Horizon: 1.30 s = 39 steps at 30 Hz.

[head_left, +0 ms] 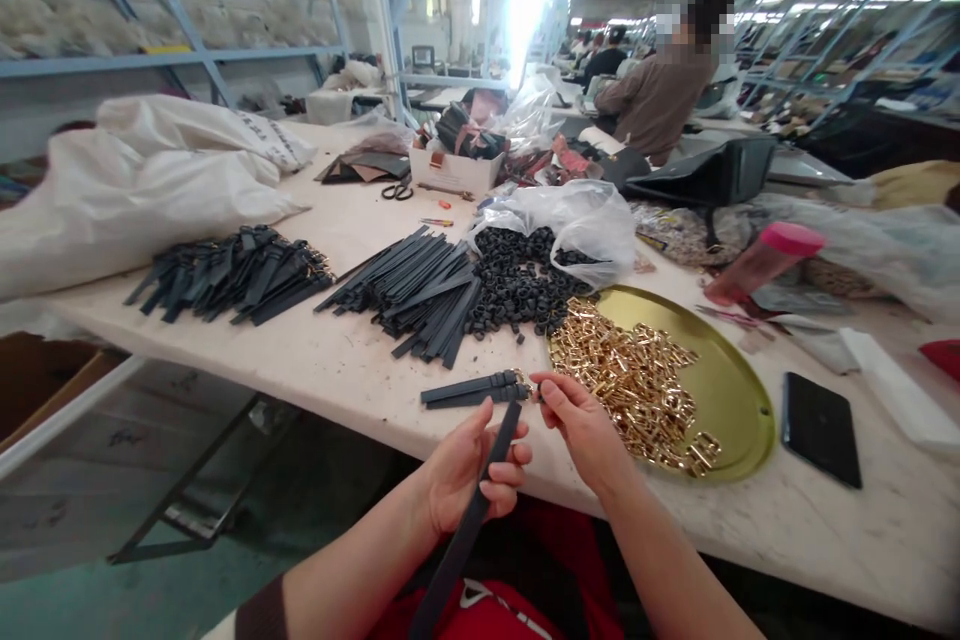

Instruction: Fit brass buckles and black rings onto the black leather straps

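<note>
My left hand (469,465) is closed around a long black strap (472,520) that runs down toward my lap. My right hand (581,425) pinches the strap's top end, at the table edge; what its fingertips hold there is too small to name. Just beyond my fingers lie two finished black straps (469,388) with a gold buckle. A round gold tray (731,390) at the right holds a heap of gold buckles (634,375). Behind it sits a pile of black loops (517,285) spilling from a clear bag, and a stack of loose black straps (420,290).
Another heap of black straps (232,275) lies at the left beside big white sacks (142,180). A black phone (821,425) and a pink-capped bottle (765,260) are at the right. Scissors (397,190) and a box sit further back. A person (660,85) sits at the far table.
</note>
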Tool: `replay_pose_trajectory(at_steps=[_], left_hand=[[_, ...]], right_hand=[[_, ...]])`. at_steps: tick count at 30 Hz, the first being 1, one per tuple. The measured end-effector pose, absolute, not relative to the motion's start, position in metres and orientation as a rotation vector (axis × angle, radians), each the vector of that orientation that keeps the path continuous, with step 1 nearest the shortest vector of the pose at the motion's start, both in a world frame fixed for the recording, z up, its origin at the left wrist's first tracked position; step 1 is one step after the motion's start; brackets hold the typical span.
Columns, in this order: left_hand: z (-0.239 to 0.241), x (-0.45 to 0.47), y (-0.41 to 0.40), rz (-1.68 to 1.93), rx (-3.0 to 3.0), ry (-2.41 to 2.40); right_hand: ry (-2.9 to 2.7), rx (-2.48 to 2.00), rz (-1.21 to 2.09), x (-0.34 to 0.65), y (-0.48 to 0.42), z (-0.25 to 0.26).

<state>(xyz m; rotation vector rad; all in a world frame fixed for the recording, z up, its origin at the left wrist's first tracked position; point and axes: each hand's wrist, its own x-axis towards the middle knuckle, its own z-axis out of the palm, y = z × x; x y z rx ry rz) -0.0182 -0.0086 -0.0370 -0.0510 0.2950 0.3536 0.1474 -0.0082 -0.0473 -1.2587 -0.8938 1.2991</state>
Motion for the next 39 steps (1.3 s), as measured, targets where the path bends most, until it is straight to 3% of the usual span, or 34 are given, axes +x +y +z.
replay_pose_trajectory(at_steps=[12,19,24,30,39], left_hand=[[-0.025,-0.01,-0.03,0.353,0.092,0.429],[-0.034,0.003,-0.017,0.464,1.157,0.973],[-0.03,0.014,0.0,0.41,1.586,1.08],[-0.026,0.02,0.013,0.18,1.64,1.04],[-0.016,0.016,0.016,0.07,1.477,0.971]], right_hand=[[-0.478,-1.012,1.6,0.14,-0.038,-0.046],[-0.279,-0.932,1.646,0.144,-0.039,-0.048],[-0.352,-1.027,1.589,0.153,-0.034,-0.053],[-0.836,-1.2,1.377,0.162,-0.033,-0.063],[-0.855,-1.326,1.356,0.179,-0.03,-0.061]])
